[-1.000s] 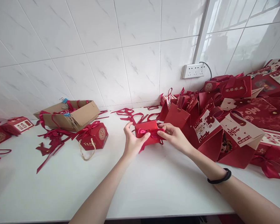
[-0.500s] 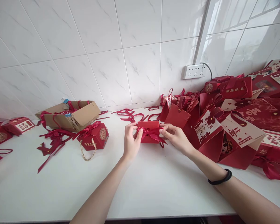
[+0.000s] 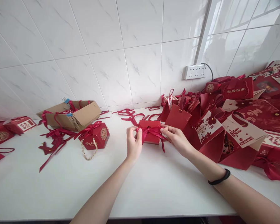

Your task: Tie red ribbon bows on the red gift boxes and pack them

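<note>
A small red gift box (image 3: 151, 139) stands on the white table between my hands. Across its front lies a dark red satin ribbon (image 3: 151, 133), tied in a bow with loops to both sides. My left hand (image 3: 133, 141) pinches the bow's left loop between thumb and finger. At the other side, my right hand (image 3: 175, 137) pinches the right loop. A ribbon tail hangs down near the box's right edge. The fingers of both hands cover the ends of the loops.
Left of the hands sits a red hexagonal box (image 3: 96, 137) with a gold rope handle. Behind it, a cardboard box (image 3: 87, 115) holds ribbons and blue clips. Loose ribbons (image 3: 130, 115) lie near the wall. Many red gift boxes (image 3: 238, 130) crowd the right, below a power socket (image 3: 195, 72).
Both hands have drawn slightly outward and lower with the loops, and the bow looks narrower and more stretched. A ribbon tail hangs lower at the right of the box.
</note>
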Available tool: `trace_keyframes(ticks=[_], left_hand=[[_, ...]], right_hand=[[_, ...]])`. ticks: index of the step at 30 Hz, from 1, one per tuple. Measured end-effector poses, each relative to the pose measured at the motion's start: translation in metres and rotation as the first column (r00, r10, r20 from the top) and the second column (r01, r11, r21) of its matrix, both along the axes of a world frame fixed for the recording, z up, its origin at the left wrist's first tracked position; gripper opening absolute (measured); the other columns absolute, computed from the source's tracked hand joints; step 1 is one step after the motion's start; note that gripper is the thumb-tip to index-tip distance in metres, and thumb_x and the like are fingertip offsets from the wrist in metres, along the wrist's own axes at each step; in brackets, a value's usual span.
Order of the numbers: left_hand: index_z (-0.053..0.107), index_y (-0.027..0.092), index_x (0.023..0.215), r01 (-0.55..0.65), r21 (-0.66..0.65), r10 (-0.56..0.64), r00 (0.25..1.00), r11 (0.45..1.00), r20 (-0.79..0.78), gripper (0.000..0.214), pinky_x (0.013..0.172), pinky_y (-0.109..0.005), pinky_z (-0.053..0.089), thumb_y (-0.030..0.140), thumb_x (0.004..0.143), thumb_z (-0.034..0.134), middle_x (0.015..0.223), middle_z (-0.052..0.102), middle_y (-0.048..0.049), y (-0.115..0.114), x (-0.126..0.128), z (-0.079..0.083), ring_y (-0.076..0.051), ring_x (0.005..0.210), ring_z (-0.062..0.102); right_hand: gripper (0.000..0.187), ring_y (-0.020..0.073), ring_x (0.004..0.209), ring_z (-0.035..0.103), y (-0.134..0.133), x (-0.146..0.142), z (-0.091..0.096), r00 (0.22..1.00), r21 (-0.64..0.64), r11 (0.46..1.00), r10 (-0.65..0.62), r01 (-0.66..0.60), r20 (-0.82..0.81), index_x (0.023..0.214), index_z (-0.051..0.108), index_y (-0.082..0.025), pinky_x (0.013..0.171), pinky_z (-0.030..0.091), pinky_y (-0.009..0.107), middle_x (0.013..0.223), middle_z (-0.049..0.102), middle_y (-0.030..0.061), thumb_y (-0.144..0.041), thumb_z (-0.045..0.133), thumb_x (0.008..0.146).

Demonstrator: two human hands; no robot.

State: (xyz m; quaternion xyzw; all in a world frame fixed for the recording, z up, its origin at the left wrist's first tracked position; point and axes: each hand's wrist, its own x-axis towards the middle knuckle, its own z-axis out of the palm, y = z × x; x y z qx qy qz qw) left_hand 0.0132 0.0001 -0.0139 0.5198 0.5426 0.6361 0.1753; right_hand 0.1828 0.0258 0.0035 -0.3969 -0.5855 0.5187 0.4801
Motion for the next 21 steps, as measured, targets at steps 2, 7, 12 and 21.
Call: trace_keyframes(ticks=[2, 7, 12, 21], left_hand=[[0.049, 0.02, 0.083, -0.021, -0.012, 0.021, 1.0, 1.0, 0.006, 0.013, 0.08, -0.028, 0.049, 0.032, 0.086, 0.048, 0.105, 0.053, -0.0082, -0.0005, 0.0012, 0.0, -0.017, 0.102, 0.054], [0.045, 0.02, 0.085, 0.041, -0.087, -0.038, 0.999, 0.995, 0.031, 0.016, 0.074, -0.026, 0.048, 0.035, 0.089, 0.045, 0.13, 0.047, -0.0122, -0.0022, 0.0045, -0.0024, -0.014, 0.093, 0.058], [0.041, 0.021, 0.079, 0.062, -0.119, -0.06, 0.998, 0.991, 0.019, 0.022, 0.048, -0.021, 0.038, 0.041, 0.09, 0.042, 0.073, 0.056, 0.0002, -0.003, 0.0044, -0.0037, -0.009, 0.051, 0.044], [0.039, 0.022, 0.079, 0.044, -0.114, -0.052, 0.997, 0.993, -0.062, 0.021, 0.045, -0.021, 0.035, 0.04, 0.089, 0.041, 0.061, 0.048, 0.0041, -0.0057, 0.0046, -0.0016, -0.009, 0.047, 0.04]], right_hand=[[0.046, 0.0285, 0.107, 0.055, -0.0003, 0.0, 0.0012, 1.0, -0.024, 1.0, 0.016, -0.016, 0.001, 0.055, 0.048, -0.02, 0.081, 0.042, 0.035, 0.088, 0.065, 0.0085, -0.06, 0.068, 0.064], [0.045, 0.0312, 0.128, 0.04, 0.0005, 0.0006, 0.0013, 0.999, -0.002, 1.0, 0.02, -0.02, -0.037, 0.052, 0.046, -0.021, 0.097, 0.037, 0.039, 0.111, 0.063, 0.0111, -0.057, 0.069, 0.065], [0.046, 0.0306, 0.12, 0.05, 0.0021, 0.0014, 0.0005, 0.989, -0.069, 0.993, 0.088, -0.096, -0.121, 0.054, 0.043, -0.021, 0.088, 0.047, 0.038, 0.119, 0.061, 0.0116, -0.055, 0.072, 0.063], [0.039, 0.0298, 0.117, 0.052, 0.0032, 0.0052, 0.0024, 0.974, -0.144, 0.981, 0.096, -0.126, -0.204, 0.056, 0.046, -0.019, 0.081, 0.053, 0.035, 0.132, 0.052, 0.0079, -0.045, 0.073, 0.065]])
